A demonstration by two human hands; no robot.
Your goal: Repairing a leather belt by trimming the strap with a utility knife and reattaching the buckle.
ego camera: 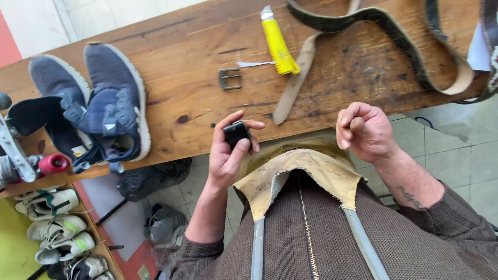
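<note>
Head view: left hand [228, 153] around small black object [236, 133], right hand [364, 130] fisted empty, buckle [230, 79] beyond.

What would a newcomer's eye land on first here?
Likely the left hand holding a small black object at the near edge of the wooden bench, with the right hand fisted beside it. Next, the yellow utility knife lying top centre, and the dark blue sneakers at left.

I see the buckle [230, 79] on the bench [181, 57], the knife [278, 44] at its two o'clock, shoes [98, 101] far off at nine o'clock. The belt [394, 36] loops at the knife's three o'clock. My left hand [228, 153] sits at the buckle's six o'clock.
</note>
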